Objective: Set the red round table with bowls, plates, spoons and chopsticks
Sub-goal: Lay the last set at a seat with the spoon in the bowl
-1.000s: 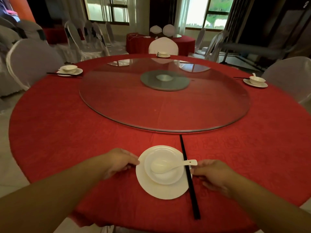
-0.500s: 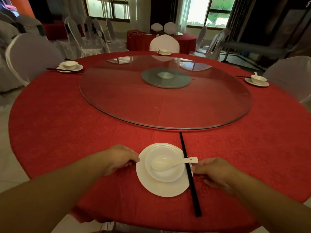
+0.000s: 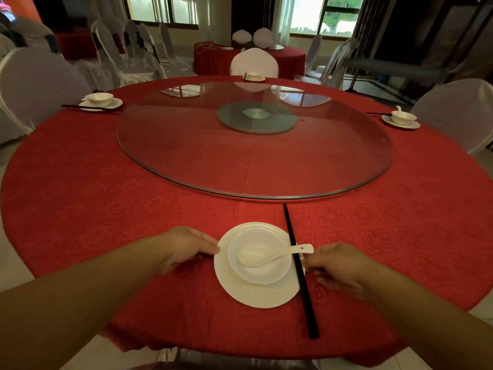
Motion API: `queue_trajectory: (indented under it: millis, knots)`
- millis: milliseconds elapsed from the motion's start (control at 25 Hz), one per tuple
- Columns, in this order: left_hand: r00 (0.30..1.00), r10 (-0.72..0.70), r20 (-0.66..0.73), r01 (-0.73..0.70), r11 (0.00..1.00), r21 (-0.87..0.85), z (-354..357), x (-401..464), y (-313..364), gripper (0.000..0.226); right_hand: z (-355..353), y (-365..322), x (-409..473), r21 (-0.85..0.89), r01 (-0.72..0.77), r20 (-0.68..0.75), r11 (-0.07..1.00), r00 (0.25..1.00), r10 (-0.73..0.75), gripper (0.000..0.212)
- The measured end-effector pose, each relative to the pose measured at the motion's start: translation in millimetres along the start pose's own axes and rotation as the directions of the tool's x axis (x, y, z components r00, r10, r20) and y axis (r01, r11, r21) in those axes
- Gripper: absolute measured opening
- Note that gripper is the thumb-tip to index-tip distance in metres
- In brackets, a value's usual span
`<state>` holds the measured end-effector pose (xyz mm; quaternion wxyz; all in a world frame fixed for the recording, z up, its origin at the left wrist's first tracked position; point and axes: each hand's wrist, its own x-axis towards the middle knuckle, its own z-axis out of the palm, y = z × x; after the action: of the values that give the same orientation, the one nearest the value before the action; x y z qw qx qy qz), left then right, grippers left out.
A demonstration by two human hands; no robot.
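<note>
Red cloth covers the big round table in front of me, with a glass turntable well beyond my hands in the middle. Between my two hands sits a white plate with a white bowl on it, and a white spoon lies in the bowl, its handle reaching out over the rim toward my right hand. My left hand rests on the cloth at the plate's left edge, fingers curled, the fingertips touching the rim; I cannot tell whether they actually pinch it. My right hand lies on the cloth just right of the plate, fingers loosely bent, its fingertips close to the black chopsticks and the plate edge, though I cannot tell if they touch either one. The chopsticks lie side by side along the plate's right edge, passing under the spoon handle, one end pointing away from me toward the turntable, the other near the table's edge by my right forearm. Far past my left hand is another setting with chopsticks in front of it; far past my right hand is a second one, and a third one sits straight across. Chairs in white covers stand around, with windows behind.
</note>
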<state>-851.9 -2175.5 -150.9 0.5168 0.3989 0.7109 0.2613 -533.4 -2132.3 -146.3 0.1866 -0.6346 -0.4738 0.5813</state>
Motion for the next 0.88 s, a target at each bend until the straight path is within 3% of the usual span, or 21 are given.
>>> queue_trajectory:
  millis: [200,640,880]
  knots:
    - [0.999,0.0,-0.038,0.001,1.0,0.026,0.7,1.2,-0.1,0.012,-0.2,1.7,1.4,0.018,-0.005,0.0,1.0,1.0,0.005,0.017]
    - [1.0,-0.003,-0.006,0.003,1.0,0.019,-1.3,-1.3,-1.0,0.012,-0.6,1.2,0.8,0.002,-0.013,-0.004,1.0,1.0,0.013,0.016]
    - [0.998,0.0,-0.061,0.0,1.0,0.001,-0.8,0.1,-1.0,0.008,4.8,-2.6,0.6,-0.043,-0.016,-0.008,0.999,1.0,0.016,0.019]
